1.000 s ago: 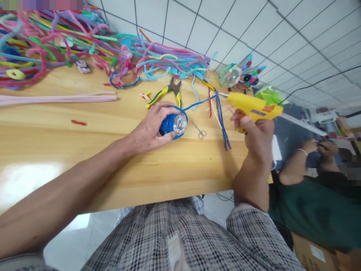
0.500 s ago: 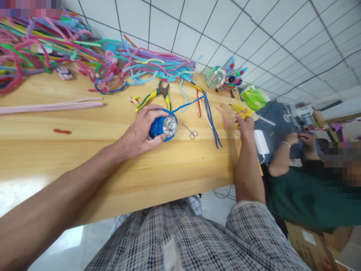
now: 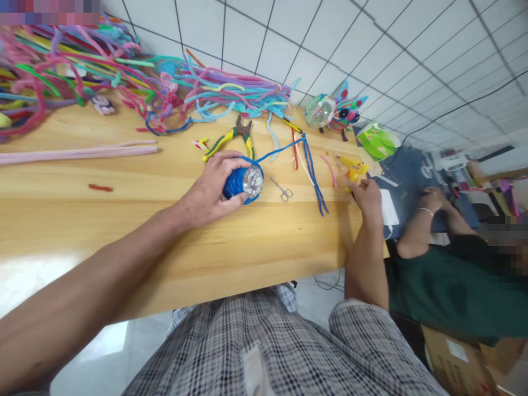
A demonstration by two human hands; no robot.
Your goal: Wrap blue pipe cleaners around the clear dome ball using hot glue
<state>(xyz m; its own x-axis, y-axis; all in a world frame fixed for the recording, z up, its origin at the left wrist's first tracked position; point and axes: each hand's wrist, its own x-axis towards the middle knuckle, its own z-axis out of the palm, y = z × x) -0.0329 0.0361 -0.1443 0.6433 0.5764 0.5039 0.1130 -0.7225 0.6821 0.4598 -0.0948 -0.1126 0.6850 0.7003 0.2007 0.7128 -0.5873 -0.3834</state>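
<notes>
My left hand (image 3: pixel 218 187) is wrapped round a clear, bottle-like piece (image 3: pixel 253 181) wound with blue pipe cleaner (image 3: pixel 235 184), lying on its side on the table. A blue strand runs from it to a bundle of blue pipe cleaners (image 3: pixel 313 176). By the table's right end, a yellow glue gun (image 3: pixel 352 168) lies just beyond the fingertips of my right hand (image 3: pixel 368 197). That hand seems free of it, fingers loosely curled and somewhat blurred. Pliers with yellow-green handles (image 3: pixel 220 144) rest open behind my left hand. Small scissors (image 3: pixel 284 191) lie right of the wound piece.
Many coloured pipe cleaners (image 3: pixel 243 91) are heaped along the wall. A finished pipe-cleaner animal (image 3: pixel 345 113) stands beside a clear round piece (image 3: pixel 319 111) at the back right. A green packet (image 3: pixel 377 140) and a white box (image 3: pixel 388 208) lie right. Another person's hands (image 3: pixel 433 201) are beyond.
My right hand has let go of the glue gun, which now lies on the table, and has drawn slightly back to the right. My left hand keeps its hold. The view has shifted slightly.
</notes>
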